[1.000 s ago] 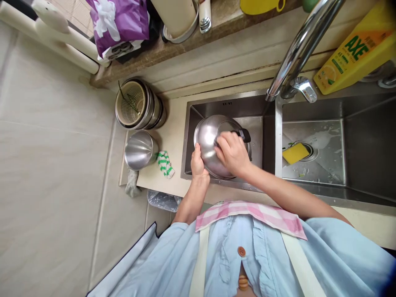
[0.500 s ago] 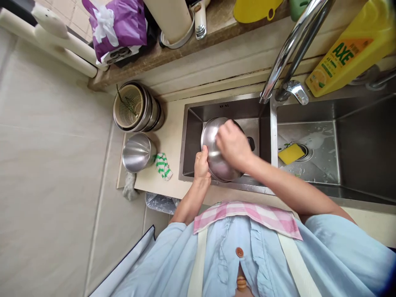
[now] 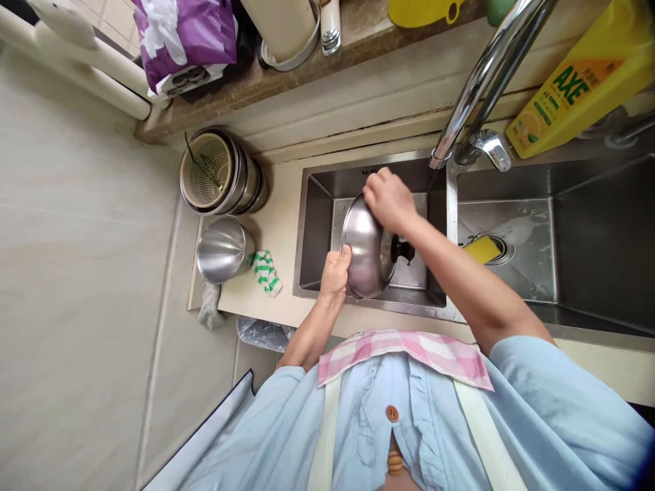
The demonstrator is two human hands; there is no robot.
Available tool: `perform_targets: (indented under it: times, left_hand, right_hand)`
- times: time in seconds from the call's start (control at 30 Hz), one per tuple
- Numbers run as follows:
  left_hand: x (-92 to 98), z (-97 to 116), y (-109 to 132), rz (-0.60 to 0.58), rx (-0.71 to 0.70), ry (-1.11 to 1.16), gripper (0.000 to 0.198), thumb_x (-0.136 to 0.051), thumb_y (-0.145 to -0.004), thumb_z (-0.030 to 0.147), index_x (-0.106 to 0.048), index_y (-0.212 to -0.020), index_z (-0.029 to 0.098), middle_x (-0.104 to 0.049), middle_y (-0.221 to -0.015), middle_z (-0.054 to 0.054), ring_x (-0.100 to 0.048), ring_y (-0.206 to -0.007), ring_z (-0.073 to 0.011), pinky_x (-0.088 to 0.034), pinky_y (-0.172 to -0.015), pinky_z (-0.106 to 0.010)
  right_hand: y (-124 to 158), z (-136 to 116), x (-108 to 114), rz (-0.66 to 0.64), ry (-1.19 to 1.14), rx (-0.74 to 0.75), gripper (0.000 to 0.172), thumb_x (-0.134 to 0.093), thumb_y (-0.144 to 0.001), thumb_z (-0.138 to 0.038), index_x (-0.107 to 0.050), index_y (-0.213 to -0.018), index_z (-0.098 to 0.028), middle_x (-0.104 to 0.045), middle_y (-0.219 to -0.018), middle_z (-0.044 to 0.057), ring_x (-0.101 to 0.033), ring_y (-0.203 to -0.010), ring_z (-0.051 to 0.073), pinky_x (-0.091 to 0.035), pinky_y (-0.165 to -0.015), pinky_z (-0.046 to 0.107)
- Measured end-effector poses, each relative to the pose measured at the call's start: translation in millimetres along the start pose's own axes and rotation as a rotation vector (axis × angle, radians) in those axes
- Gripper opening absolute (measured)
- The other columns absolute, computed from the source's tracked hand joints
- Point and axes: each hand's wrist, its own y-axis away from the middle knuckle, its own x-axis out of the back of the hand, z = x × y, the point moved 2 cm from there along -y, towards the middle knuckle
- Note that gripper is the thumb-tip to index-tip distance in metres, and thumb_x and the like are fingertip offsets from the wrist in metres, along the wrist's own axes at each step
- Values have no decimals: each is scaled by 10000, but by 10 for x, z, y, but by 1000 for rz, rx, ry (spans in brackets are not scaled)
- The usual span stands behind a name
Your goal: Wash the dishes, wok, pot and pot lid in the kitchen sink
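A stainless steel pot lid (image 3: 366, 249) is held tilted on its edge inside the left basin of a double steel sink, with its domed face turned toward the left and a black knob (image 3: 402, 249) showing on the right. Whether its lower rim rests on the basin floor cannot be told. The lid is gripped at the lower left by the left hand (image 3: 335, 274), its fingers closed around the rim. The right hand (image 3: 389, 200) is cupped over the upper edge, its fingers curled onto the metal.

A chrome faucet (image 3: 486, 82) is arched above the divider between the basins. A yellow sponge (image 3: 482, 249) is lying beside the drain in the right basin. A yellow AXE dish soap bottle (image 3: 573, 88) is laid behind that basin. On the counter (image 3: 276, 198) to the left of the sink, a stack of steel bowls with a woven basket (image 3: 220, 174) is placed near the back. A steel cup (image 3: 225, 249) is lying on its side in front of it, just beside a green-and-white striped cloth (image 3: 266, 273). A pink checked apron (image 3: 404, 351) is worn over a light blue shirt (image 3: 368, 423).
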Motion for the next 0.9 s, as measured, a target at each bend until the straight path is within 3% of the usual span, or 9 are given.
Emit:
perform_targets:
  times: [0.07, 0.2, 0.33, 0.4, 0.47, 0.6, 0.7, 0.77, 0.9]
  left_hand:
    - [-2, 41, 22, -38, -55, -36, 609, -737, -774, 643, -453, -497, 182, -350, -488, 41, -333, -492, -88, -239, -455, -253]
    - [-29, 163, 43, -175, -154, -131, 659, -723, -717, 735, -469, -500, 167, -352, -511, 33, -280, -511, -79, -206, -473, -261]
    - [-22, 245, 45, -276, -200, -189, 676, -672, -749, 761, -443, -505, 174, -347, -527, 25, -290, -522, -88, -214, -485, -267]
    - [-8, 262, 47, -325, -190, -217, 689, -664, -753, 764, -401, -495, 182, -313, -519, 31, -263, -510, -84, -206, -483, -269]
    - [8, 278, 48, -344, -192, -234, 701, -649, -764, 768, -365, -491, 188, -292, -518, 34, -251, -505, -82, -206, -483, -271]
    - [22, 323, 42, -361, -259, -285, 690, -619, -806, 748, -365, -500, 184, -306, -530, 26, -284, -511, -86, -211, -484, -271]
    - [52, 344, 30, -340, -272, -267, 685, -632, -812, 730, -372, -496, 180, -314, -522, 29, -272, -498, -80, -210, -471, -268]
    - [112, 342, 21, -294, -260, -225, 672, -668, -787, 724, -412, -492, 176, -328, -509, 33, -275, -482, -75, -225, -456, -259]
    - [309, 303, -36, -146, -223, -68, 599, -787, -686, 688, -538, -501, 175, -450, -481, 33, -416, -457, -84, -351, -450, -232]
  right_hand:
    - [-24, 50, 36, 25, 15, 1, 242, -420, -1016, -238, -647, -985, -161, -601, -1092, 130, -519, -924, 243, -409, -764, 345]
    - [70, 22, 78, -2, -2, 205, 224, -458, -997, -249, -655, -910, -186, -625, -1043, 108, -524, -913, 237, -402, -734, 332]
    - [62, 157, 94, 89, -41, 91, 270, -418, -1004, -231, -660, -897, -172, -626, -980, 106, -532, -886, 227, -407, -737, 326]
    - [46, 199, 76, 92, -67, 127, 268, -442, -1000, -264, -664, -878, -175, -632, -966, 103, -539, -898, 229, -412, -740, 323]
    - [43, 195, 68, 70, -92, 158, 275, -456, -995, -288, -668, -857, -179, -635, -942, 96, -545, -889, 226, -415, -731, 317]
    - [62, 41, 139, 104, -123, 70, 324, -417, -1002, -287, -678, -849, -172, -625, -887, 94, -548, -837, 218, -420, -719, 318]
    - [25, -72, 142, 78, -132, 173, 317, -443, -995, -303, -686, -836, -174, -640, -903, 104, -563, -864, 221, -423, -735, 318]
    - [-84, 104, 68, 56, -119, 119, 310, -448, -990, -289, -694, -841, -172, -659, -922, 110, -580, -876, 223, -424, -745, 313]
    - [-187, 952, -311, -82, -36, -276, 345, -415, -981, -233, -721, -857, -135, -712, -935, 153, -630, -916, 259, -430, -775, 316]
